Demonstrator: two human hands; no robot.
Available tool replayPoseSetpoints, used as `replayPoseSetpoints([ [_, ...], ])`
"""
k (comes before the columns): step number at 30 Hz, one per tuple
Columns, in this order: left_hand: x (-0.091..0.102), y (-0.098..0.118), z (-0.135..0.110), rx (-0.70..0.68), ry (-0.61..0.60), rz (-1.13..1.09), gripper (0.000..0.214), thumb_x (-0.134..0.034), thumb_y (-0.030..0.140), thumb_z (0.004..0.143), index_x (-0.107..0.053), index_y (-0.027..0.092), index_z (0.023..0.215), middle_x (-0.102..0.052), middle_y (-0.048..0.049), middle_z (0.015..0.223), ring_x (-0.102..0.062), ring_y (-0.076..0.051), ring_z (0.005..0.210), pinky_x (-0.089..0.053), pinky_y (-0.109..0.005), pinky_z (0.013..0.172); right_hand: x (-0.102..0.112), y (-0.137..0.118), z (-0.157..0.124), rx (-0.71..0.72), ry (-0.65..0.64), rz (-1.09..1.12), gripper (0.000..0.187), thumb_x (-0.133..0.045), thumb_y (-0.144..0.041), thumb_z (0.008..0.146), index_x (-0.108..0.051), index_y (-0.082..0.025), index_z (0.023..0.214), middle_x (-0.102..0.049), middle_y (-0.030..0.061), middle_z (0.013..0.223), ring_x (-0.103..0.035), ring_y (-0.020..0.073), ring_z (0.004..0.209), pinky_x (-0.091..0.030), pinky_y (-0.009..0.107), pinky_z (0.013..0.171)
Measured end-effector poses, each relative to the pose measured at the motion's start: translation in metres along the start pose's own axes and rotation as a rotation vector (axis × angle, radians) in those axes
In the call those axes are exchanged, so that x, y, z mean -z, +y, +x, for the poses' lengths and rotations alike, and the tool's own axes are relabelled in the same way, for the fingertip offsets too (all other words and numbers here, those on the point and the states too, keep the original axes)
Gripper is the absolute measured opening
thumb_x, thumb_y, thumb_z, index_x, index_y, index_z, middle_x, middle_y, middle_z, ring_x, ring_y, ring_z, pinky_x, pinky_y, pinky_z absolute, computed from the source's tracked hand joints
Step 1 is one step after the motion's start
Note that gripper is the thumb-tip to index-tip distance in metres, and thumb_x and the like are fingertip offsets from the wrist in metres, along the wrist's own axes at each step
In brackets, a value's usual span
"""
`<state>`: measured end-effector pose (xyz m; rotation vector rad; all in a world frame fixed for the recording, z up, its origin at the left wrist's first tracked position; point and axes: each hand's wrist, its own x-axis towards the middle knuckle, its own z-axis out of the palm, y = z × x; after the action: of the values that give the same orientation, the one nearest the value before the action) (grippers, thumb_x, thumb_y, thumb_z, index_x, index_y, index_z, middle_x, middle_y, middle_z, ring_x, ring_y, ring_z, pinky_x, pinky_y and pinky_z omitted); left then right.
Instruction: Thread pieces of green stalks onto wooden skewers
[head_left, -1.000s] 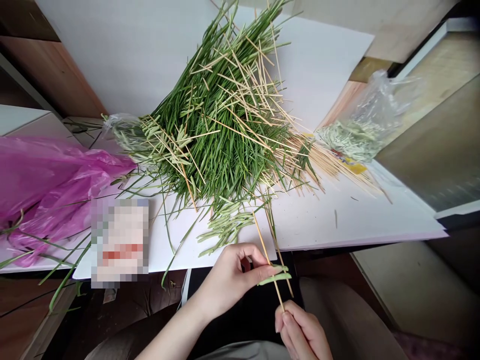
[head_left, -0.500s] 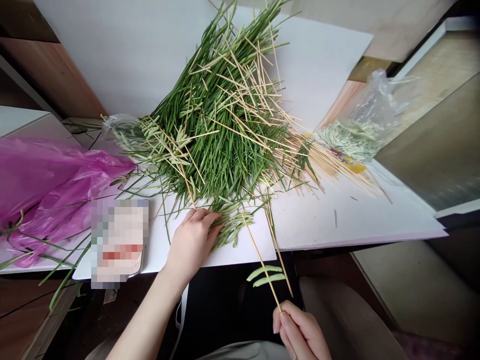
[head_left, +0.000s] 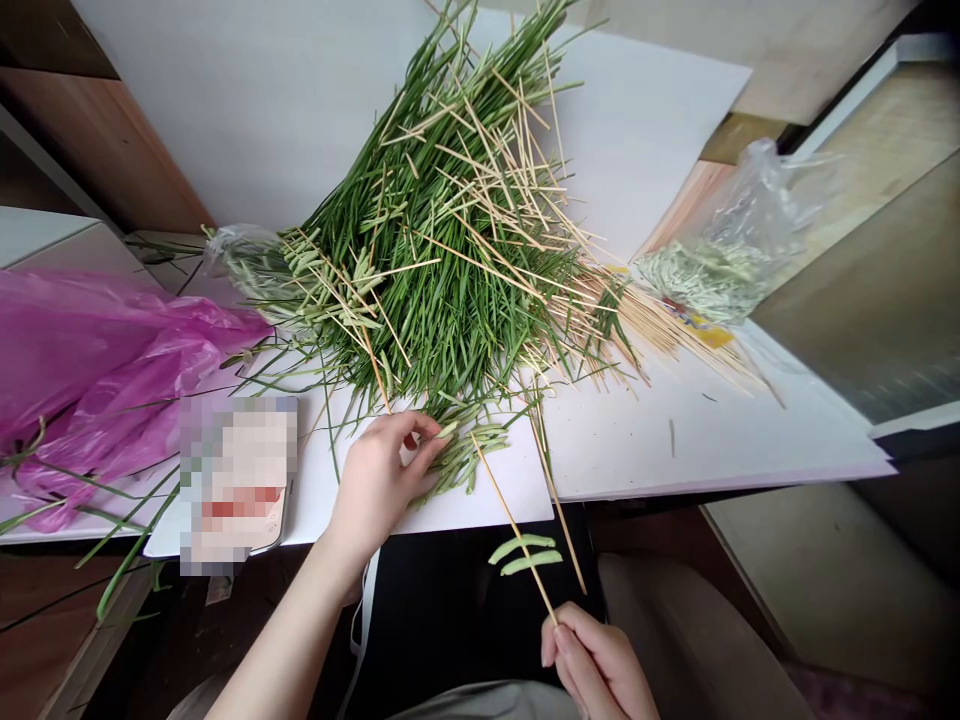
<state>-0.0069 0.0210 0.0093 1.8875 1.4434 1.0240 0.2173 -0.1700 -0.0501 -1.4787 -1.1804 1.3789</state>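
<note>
My right hand (head_left: 596,660) grips the lower end of a thin bamboo skewer (head_left: 504,500), its tip pointing up and left. Two pale green bean-like pieces (head_left: 525,553) are threaded crosswise on it. At the table's front edge, my left hand (head_left: 390,465) pinches one similar green piece (head_left: 448,430) between thumb and fingers. Beside that hand lies a small pile of cut green pieces (head_left: 476,455) on white paper. Behind them spreads a big heap of long green stalks (head_left: 450,250), with loose skewers strewn over it.
A bundle of skewers (head_left: 660,320) lies to the right, near a clear plastic bag (head_left: 720,270) of pale green pieces. At left are a pink plastic bag (head_left: 150,350) and a phone (head_left: 244,480) with a blurred screen. One skewer (head_left: 562,520) overhangs the table edge.
My left hand has lifted slightly from the pile, now with a green piece pinched in its fingers. The right hand and its skewer have shifted a little left.
</note>
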Motion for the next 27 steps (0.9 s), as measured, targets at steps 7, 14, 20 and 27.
replayPoseSetpoints([
  [7,0.006,0.01,0.001,0.21,-0.095,-0.703,0.031,-0.083,0.048,0.083,-0.078,0.018,0.086,-0.072,-0.0042,0.083,-0.063,-0.017,0.078,-0.049,-0.027,0.074,0.002,0.007,0.005,0.17,-0.114,-0.101,0.05,-0.039,-0.053,0.111,-0.049,-0.022,0.072,-0.026,-0.0079,0.057,-0.025,0.01,0.047,-0.018,0.025,0.045],
  [14,0.003,0.014,0.0,0.234,-0.172,-0.756,0.032,-0.087,0.048,0.079,-0.076,0.018,0.076,-0.069,-0.0016,0.075,-0.059,-0.015,0.074,-0.049,-0.027,0.076,0.003,0.014,0.006,0.216,-0.066,-0.118,0.047,-0.039,-0.048,0.112,-0.051,-0.022,0.074,-0.025,-0.008,0.058,-0.024,0.0098,0.047,-0.018,0.025,0.045],
  [20,0.002,0.013,-0.001,0.251,-0.171,-0.783,0.03,-0.087,0.047,0.079,-0.077,0.019,0.076,-0.069,-0.0021,0.075,-0.059,-0.015,0.074,-0.049,-0.028,0.075,0.003,0.015,0.006,0.209,-0.07,-0.126,0.048,-0.038,-0.048,0.112,-0.051,-0.022,0.074,-0.027,-0.0075,0.059,-0.025,0.0104,0.048,-0.019,0.025,0.045],
  [27,0.003,0.011,-0.002,0.264,-0.16,-0.809,0.028,-0.088,0.045,0.078,-0.077,0.019,0.076,-0.07,-0.0032,0.076,-0.062,-0.017,0.075,-0.052,-0.029,0.076,0.004,0.009,0.007,0.207,-0.088,-0.141,0.048,-0.037,-0.048,0.112,-0.05,-0.022,0.074,-0.026,-0.0075,0.058,-0.027,0.0108,0.048,-0.02,0.025,0.046],
])
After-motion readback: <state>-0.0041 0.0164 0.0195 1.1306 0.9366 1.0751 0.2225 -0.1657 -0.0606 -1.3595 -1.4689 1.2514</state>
